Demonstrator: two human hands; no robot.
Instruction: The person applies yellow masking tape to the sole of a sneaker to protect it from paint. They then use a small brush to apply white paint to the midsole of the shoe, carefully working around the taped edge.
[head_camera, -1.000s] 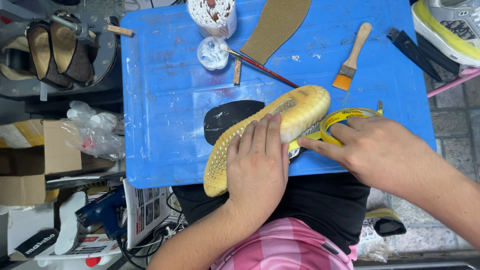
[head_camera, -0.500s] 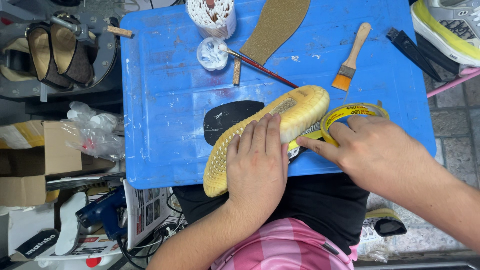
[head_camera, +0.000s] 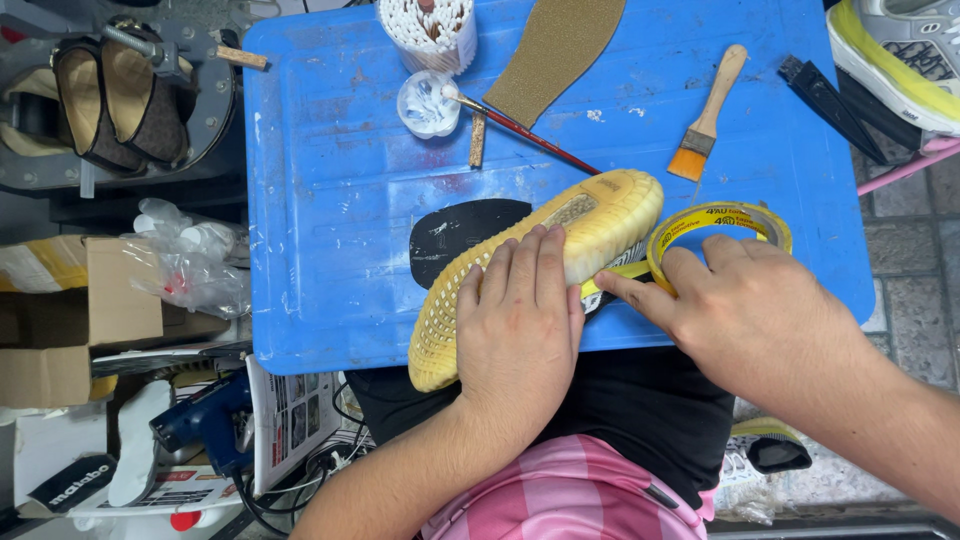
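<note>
Shoe-repair workshop: blue worktable (head_camera: 330, 200) with brush (head_camera: 706, 118), insole (head_camera: 556, 48), sandals (head_camera: 112, 100).

The left hand (head_camera: 520, 320) covers the middle of the yellow sole (head_camera: 560, 255). The right hand (head_camera: 750, 310) hides the tape roll (head_camera: 720, 222)'s near rim. The grey sneaker (head_camera: 905, 50) and tan insole (head_camera: 555, 45) run off the frame.

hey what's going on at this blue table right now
A person is working on a yellow shoe that lies sole up on a blue table. The left hand presses flat on the sole to hold it down. The right hand has a roll of yellow tape in its grip beside the shoe, with a strip running to the shoe's edge. A black insole lies partly under the shoe, and a paintbrush and a thin red brush rest further up the table.
</note>
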